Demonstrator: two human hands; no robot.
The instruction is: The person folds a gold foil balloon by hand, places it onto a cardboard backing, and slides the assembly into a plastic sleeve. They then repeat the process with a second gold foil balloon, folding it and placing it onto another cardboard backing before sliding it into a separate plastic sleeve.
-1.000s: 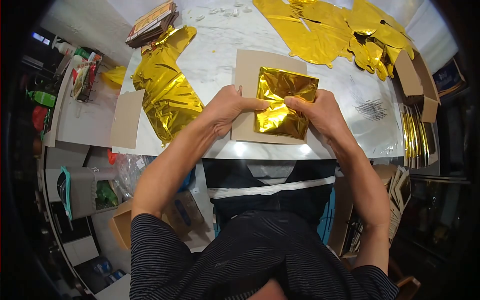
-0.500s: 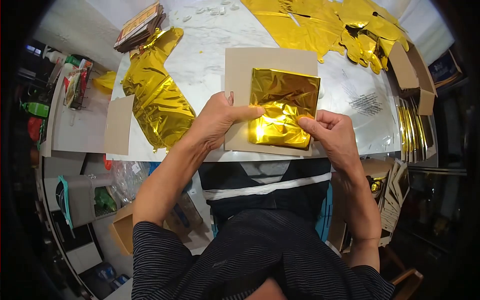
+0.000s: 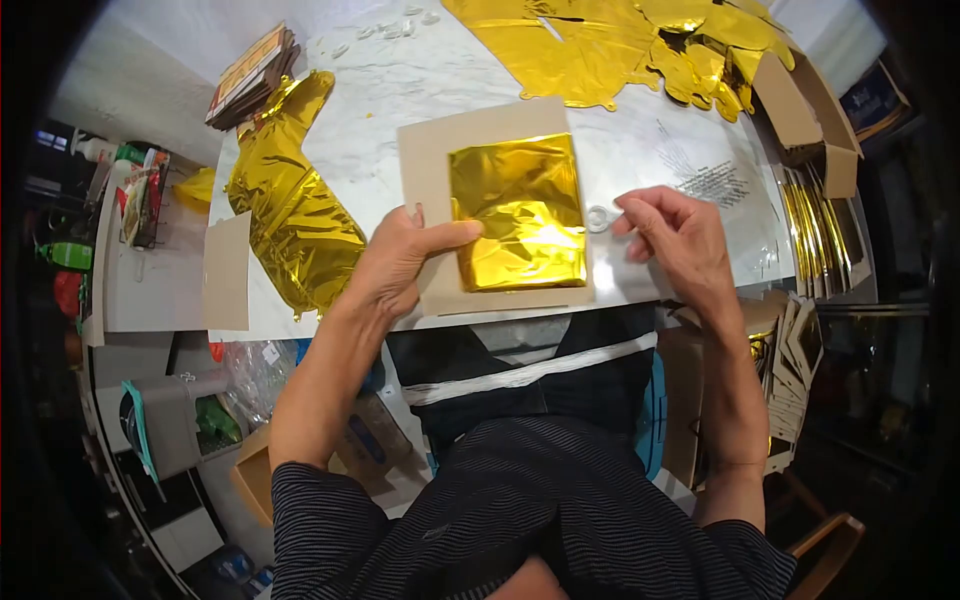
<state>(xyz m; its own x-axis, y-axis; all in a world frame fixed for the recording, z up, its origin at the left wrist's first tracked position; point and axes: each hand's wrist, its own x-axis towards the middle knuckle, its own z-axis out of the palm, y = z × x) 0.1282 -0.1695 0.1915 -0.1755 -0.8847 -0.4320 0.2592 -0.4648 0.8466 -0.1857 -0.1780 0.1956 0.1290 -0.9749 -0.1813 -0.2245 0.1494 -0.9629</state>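
Observation:
A folded gold foil balloon (image 3: 518, 212) lies on a tan cardboard sheet (image 3: 425, 170) at the table's front edge. My left hand (image 3: 395, 255) grips the card's left side, its thumb lying across onto the foil's left edge. Just right of the card, my right hand (image 3: 675, 235) has its thumb and fingers drawn together. At those fingertips is a small clear ring-shaped piece (image 3: 598, 218), apparently pinched by its edge.
Crumpled gold foil (image 3: 295, 210) lies left of the card, and more gold foil sheets (image 3: 570, 60) spread along the back. Small clear pieces (image 3: 395, 27) lie at the far side. An open cardboard box (image 3: 805, 110) and packed gold-edged cards (image 3: 818, 230) stand at right.
My right hand has let go of the foil and moved off its right side to the clear ring-shaped piece. My left hand keeps its hold on the card, which has shifted left and tilted slightly.

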